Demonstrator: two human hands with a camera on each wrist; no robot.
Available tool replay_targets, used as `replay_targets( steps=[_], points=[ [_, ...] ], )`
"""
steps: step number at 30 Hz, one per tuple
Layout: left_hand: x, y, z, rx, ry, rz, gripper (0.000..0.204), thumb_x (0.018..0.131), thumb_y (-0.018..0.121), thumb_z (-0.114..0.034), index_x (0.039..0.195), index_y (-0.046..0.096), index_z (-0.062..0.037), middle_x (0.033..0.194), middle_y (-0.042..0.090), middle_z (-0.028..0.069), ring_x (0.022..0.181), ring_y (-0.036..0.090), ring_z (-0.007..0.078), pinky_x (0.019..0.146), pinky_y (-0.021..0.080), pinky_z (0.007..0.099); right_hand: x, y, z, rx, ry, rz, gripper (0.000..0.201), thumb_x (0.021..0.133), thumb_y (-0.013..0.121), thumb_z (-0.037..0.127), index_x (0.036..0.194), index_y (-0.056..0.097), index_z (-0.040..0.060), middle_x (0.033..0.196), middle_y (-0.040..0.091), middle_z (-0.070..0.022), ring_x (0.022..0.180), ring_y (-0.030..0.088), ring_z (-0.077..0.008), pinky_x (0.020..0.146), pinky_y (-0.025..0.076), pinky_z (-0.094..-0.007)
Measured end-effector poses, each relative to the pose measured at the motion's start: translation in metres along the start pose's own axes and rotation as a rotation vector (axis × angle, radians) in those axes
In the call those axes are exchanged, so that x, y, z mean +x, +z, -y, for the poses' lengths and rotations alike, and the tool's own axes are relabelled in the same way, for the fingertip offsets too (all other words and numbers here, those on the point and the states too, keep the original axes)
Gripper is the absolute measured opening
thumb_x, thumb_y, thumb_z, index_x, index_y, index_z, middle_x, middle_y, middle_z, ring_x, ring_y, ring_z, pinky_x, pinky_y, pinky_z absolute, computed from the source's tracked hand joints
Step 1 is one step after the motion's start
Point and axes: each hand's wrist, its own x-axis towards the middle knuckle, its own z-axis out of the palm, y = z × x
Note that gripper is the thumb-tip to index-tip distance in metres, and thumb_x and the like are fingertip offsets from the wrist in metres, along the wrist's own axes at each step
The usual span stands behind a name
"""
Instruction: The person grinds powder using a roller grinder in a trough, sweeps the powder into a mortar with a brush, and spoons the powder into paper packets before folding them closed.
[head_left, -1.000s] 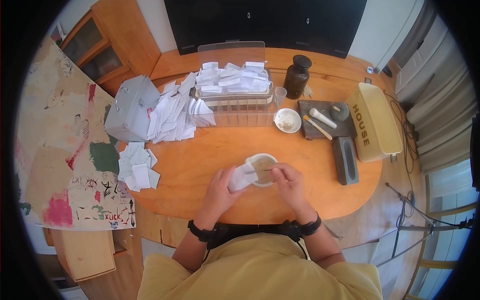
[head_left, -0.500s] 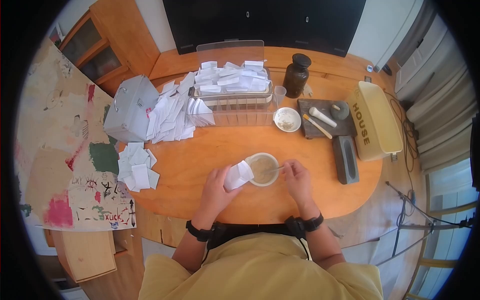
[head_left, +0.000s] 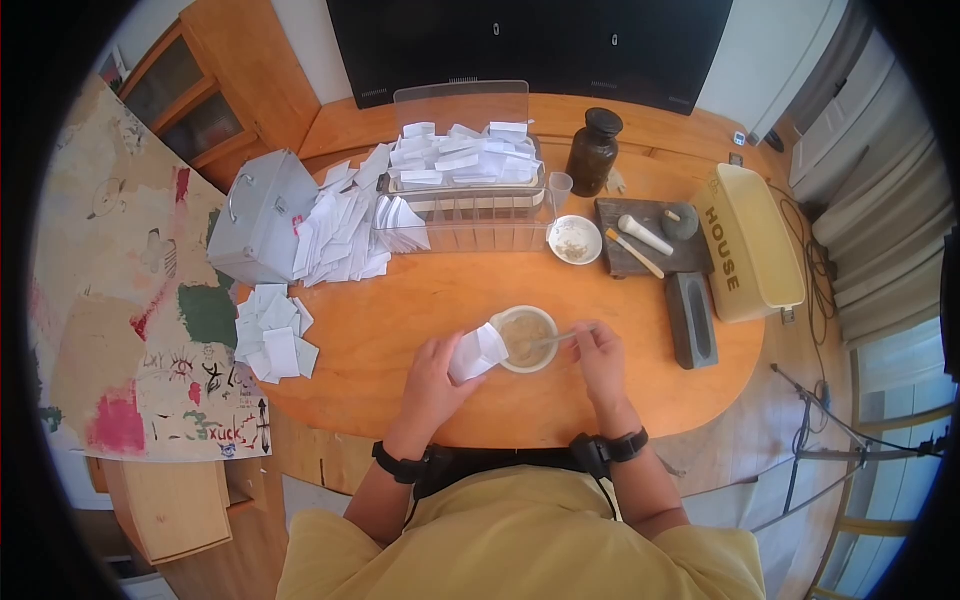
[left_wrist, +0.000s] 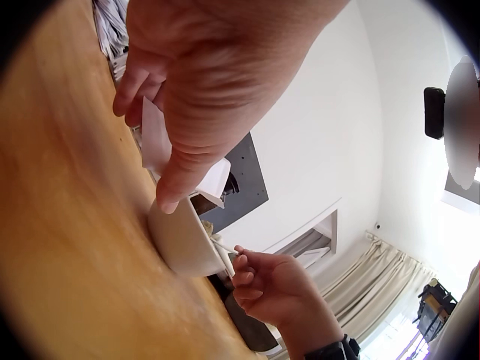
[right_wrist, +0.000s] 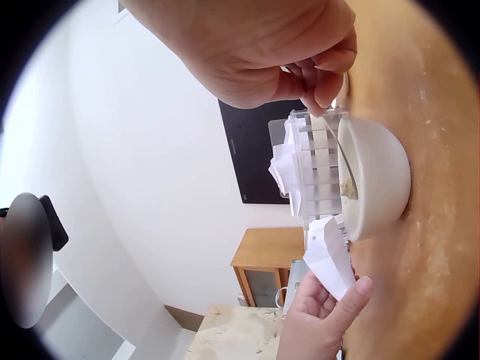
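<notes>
In the head view a white bowl (head_left: pixel 549 358) stands near the front of the table, with brownish powder (head_left: pixel 524 333) inside. My left hand (head_left: pixel 428 382) holds a folded white paper packet (head_left: pixel 477 353) at the bowl's left rim, its mouth towards the bowl. Thumb and fingers grip the packet from both sides, as the right wrist view shows. From the right, my right hand (head_left: pixel 600 368) pinches a thin metal spatula (head_left: pixel 562 337) by its end. The spatula slants down over the rim, its far end at the powder in the bowl (right_wrist: pixel 390 184).
Loose white packets (head_left: pixel 345 235) lie at the left beside a silver case (head_left: pixel 255 215), and more fill a clear rack (head_left: pixel 470 235). At the right are a small dish (head_left: pixel 575 225), brown jar (head_left: pixel 594 155), dark board (head_left: pixel 625 262), pestle (head_left: pixel 645 235), stone trough (head_left: pixel 690 325) and yellow bin (head_left: pixel 765 250).
My right hand has drawn back to the right with the spatula, whose far end left the packet's mouth for the powder. The packet in my left hand has shifted slightly left.
</notes>
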Motion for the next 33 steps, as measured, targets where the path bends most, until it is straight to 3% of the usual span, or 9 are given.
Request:
replay_targets(
  steps=[4, 13, 16, 19, 22, 28, 33],
  points=[
    [0.001, 0.001, -0.002, -0.029, 0.012, -0.002, 0.065, 0.066, 0.082, -0.016, 0.123, 0.054, -0.0035, 0.108, 0.058, 0.0157, 0.1, 0.057, 0.0327, 0.084, 0.048, 0.0388, -0.003, 0.005, 0.018, 0.101, -0.017, 0.013, 0.014, 0.097, 0.053, 0.012, 0.091, 0.062, 0.0031, 0.071, 0.061, -0.0005, 0.055, 0.048, -0.0039, 0.051, 0.039, -0.0182],
    [0.001, 0.004, -0.01, -0.092, 0.007, 0.023, 0.066, 0.065, 0.083, -0.015, 0.124, 0.053, -0.0046, 0.111, 0.058, 0.0157, 0.103, 0.057, 0.0329, 0.086, 0.048, 0.0388, -0.02, 0.035, 0.027, -0.026, -0.111, 0.135, 0.011, 0.096, 0.055, 0.011, 0.095, 0.063, 0.0034, 0.074, 0.062, 0.0, 0.061, 0.053, -0.0043, 0.056, 0.043, -0.0208],
    [-0.001, 0.005, -0.01, -0.117, 0.015, 0.017, 0.067, 0.066, 0.083, -0.016, 0.124, 0.053, -0.0049, 0.111, 0.058, 0.0154, 0.104, 0.057, 0.0326, 0.087, 0.048, 0.0388, -0.03, 0.04, 0.03, -0.179, -0.23, 0.224, 0.011, 0.096, 0.054, 0.009, 0.099, 0.063, 0.0027, 0.079, 0.063, -0.0011, 0.065, 0.053, -0.0064, 0.06, 0.043, -0.0199],
    [-0.001, 0.009, -0.006, -0.129, 0.027, 0.003, 0.067, 0.066, 0.083, -0.017, 0.125, 0.052, -0.0051, 0.112, 0.058, 0.0149, 0.104, 0.057, 0.0319, 0.087, 0.048, 0.0386, -0.036, 0.039, 0.048, -0.41, -0.569, 0.302, 0.011, 0.095, 0.055, 0.006, 0.101, 0.063, 0.0017, 0.081, 0.064, -0.0028, 0.068, 0.055, -0.0074, 0.062, 0.044, -0.021],
    [-0.001, 0.011, -0.004, -0.162, 0.017, -0.004, 0.068, 0.067, 0.083, -0.017, 0.125, 0.052, -0.0051, 0.113, 0.057, 0.0146, 0.105, 0.056, 0.0313, 0.088, 0.047, 0.0382, -0.034, 0.037, 0.047, -0.43, -0.722, 0.278, 0.01, 0.094, 0.056, 0.005, 0.101, 0.062, 0.0009, 0.082, 0.063, -0.0038, 0.07, 0.056, -0.0085, 0.064, 0.045, -0.0218],
    [-0.002, 0.012, 0.0, -0.183, -0.015, -0.029, 0.067, 0.067, 0.084, -0.017, 0.124, 0.052, -0.0047, 0.113, 0.056, 0.0148, 0.106, 0.055, 0.0312, 0.089, 0.047, 0.0381, -0.026, 0.023, 0.046, 0.018, -0.252, 0.078, 0.012, 0.096, 0.054, 0.01, 0.098, 0.063, 0.0016, 0.08, 0.062, -0.0024, 0.069, 0.054, -0.0078, 0.062, 0.043, -0.0203],
    [-0.002, 0.012, 0.004, -0.169, 0.007, -0.043, 0.064, 0.067, 0.083, -0.016, 0.121, 0.051, -0.0036, 0.113, 0.056, 0.0152, 0.105, 0.056, 0.0315, 0.09, 0.047, 0.0386, -0.014, 0.008, 0.032, 0.06, -0.134, 0.012, 0.012, 0.097, 0.053, 0.011, 0.097, 0.062, 0.0018, 0.077, 0.061, -0.001, 0.064, 0.052, -0.0053, 0.059, 0.044, -0.019]
  ],
)
